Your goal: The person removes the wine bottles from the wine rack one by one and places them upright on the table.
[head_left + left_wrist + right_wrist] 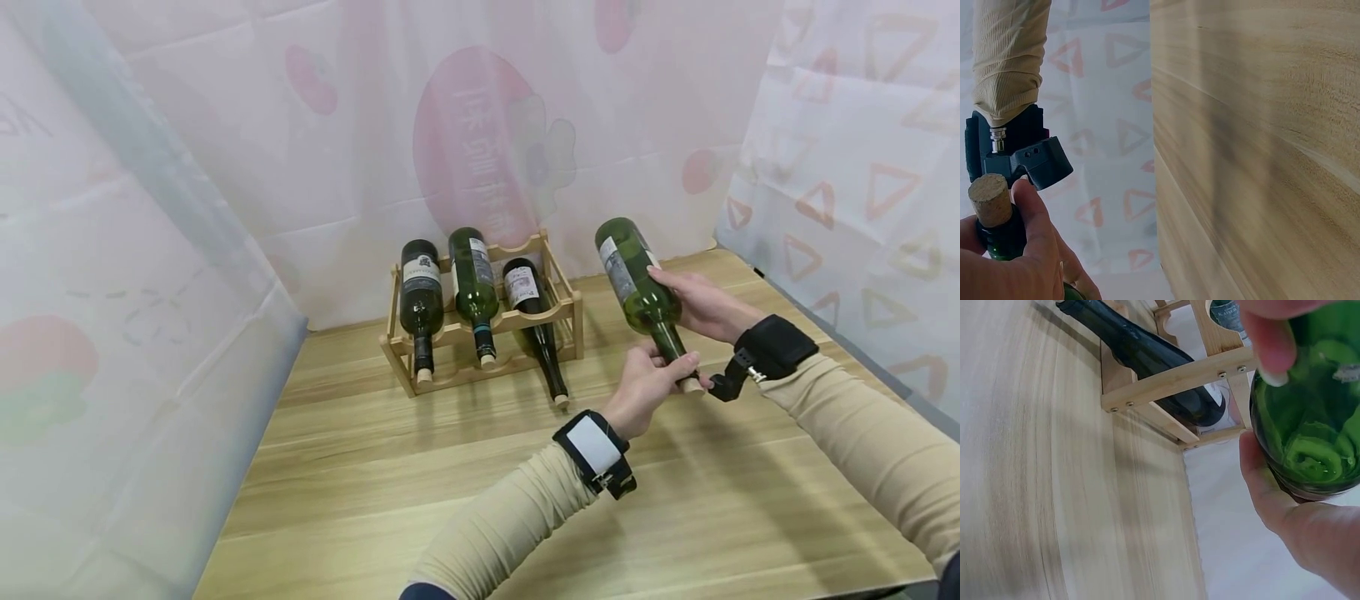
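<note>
Above the table, to the right of the rack, both hands hold a green wine bottle (628,271) tilted, its corked neck toward me. My left hand (647,385) grips the neck just behind the cork (990,199). The right hand (701,304) holds the body from the right side; in the right wrist view its thumb and fingers lie around the green glass (1316,437). A small wooden rack (573,333) carries a dark bottle (422,304) at left, a green bottle (474,279) in the middle and a slimmer dark bottle (536,312) lower at right, necks forward.
The wood-grain table (360,483) spreads in front of the rack. Printed curtains (337,150) hang behind it and at both sides. A black strap (772,346) with a camera mount sits on the right wrist, and another strap (592,446) on the left.
</note>
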Motion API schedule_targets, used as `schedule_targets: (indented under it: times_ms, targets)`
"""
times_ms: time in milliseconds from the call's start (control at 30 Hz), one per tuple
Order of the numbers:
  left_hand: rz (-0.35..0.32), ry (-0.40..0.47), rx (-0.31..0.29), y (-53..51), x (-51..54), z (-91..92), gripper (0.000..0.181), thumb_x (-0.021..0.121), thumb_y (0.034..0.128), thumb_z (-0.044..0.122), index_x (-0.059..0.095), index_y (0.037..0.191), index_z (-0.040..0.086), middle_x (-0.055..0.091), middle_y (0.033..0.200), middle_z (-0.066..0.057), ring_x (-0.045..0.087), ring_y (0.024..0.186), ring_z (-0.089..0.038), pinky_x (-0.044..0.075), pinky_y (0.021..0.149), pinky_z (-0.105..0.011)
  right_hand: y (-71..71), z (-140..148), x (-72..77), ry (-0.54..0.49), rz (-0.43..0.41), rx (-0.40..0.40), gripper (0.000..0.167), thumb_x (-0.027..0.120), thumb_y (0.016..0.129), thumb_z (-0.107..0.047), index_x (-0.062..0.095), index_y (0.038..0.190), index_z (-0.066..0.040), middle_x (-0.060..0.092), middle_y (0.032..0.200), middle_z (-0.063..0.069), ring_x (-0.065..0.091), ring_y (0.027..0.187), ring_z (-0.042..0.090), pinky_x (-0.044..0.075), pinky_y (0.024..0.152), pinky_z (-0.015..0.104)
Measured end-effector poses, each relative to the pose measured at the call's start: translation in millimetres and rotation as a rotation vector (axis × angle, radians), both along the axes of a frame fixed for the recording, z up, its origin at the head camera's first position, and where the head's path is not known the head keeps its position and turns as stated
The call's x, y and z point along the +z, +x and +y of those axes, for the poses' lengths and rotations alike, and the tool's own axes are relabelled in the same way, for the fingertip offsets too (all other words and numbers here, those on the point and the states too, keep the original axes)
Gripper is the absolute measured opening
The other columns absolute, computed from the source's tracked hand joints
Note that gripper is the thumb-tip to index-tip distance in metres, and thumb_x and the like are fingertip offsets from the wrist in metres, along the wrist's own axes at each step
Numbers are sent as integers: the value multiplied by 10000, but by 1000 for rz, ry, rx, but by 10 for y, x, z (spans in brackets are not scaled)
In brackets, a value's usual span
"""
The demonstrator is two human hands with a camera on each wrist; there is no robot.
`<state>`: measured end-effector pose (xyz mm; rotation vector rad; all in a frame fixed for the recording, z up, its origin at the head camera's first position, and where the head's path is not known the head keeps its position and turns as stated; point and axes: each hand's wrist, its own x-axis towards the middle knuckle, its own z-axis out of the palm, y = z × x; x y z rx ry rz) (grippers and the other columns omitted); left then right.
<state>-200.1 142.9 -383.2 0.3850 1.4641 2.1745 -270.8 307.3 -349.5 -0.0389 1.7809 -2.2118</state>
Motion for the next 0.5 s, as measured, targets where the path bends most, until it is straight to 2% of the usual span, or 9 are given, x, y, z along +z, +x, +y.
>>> schedule_targets:
  times_ms: [200,233,267,500]
  targets:
    - [3,-14,-1,-4,-1,5,62,635,909,12,598,864,34,645,674,-117,629,560,-107,533,587,-193,-22,17,-17,11,-3,8,283,460,1021,-339,626,1100,-124,700,1035,12,667,968,124,533,847,259]
    - [4,-19,-2,-5,-1,5,75,635,909,15,596,853,46,627,659,-38,627,561,-108,536,590,-193,-27,20,-21,11,-3,13,281,456,1023,-337,631,1096,-130,700,1037,11,666,971,124,532,851,261]
    - [7,-20,-3,-5,-2,6,80,634,910,14,596,850,50,626,658,-31,625,563,-110,537,592,-194,-28,24,-22,14,-2,16,280,452,1025,-338,627,1101,-133,699,1039,9,665,975,124,530,855,261]
    - [8,-42,23,1,-26,46,142,642,904,17,583,802,95,633,682,-52,610,562,-109,512,571,-183,-20,45,-25,23,7,44,286,419,1037,-338,626,1101,-153,699,1047,2,660,984,115,522,863,252]
